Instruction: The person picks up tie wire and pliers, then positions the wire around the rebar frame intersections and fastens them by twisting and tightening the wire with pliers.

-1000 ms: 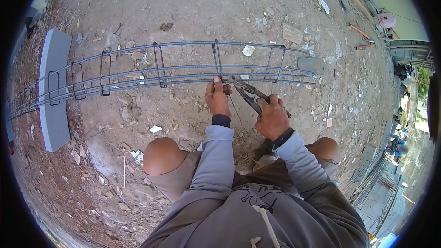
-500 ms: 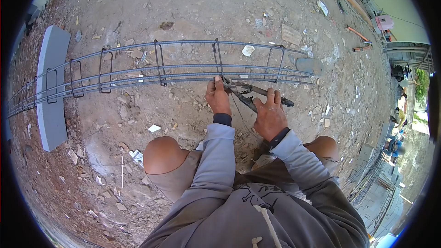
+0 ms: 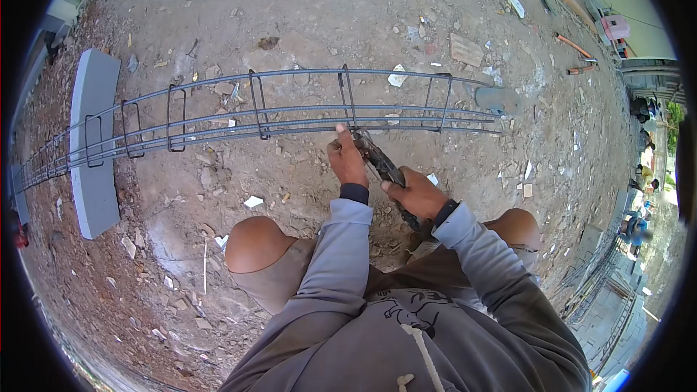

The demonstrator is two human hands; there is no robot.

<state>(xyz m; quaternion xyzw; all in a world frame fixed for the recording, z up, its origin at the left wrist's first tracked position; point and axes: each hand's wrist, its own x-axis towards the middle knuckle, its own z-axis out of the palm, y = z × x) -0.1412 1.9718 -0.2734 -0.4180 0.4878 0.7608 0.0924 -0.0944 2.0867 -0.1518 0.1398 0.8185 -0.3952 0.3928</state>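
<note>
The rebar cage (image 3: pixel 305 108) runs from the ground's left edge to right of its middle, crossing a pale slab (image 3: pixel 98 152) at the left. The left hand (image 3: pixel 349 157) reaches forward, forearm nearly straight, its fingers raised to the cage's near bars beside a stirrup; whether they pinch anything, I cannot tell. Just right, the pliers (image 3: pixel 388 173) slant from that stirrup back toward the person. The right hand (image 3: pixel 421 194) angles inward from the right, wrist low, fingers wrapped around the handles, which are close together.
</note>
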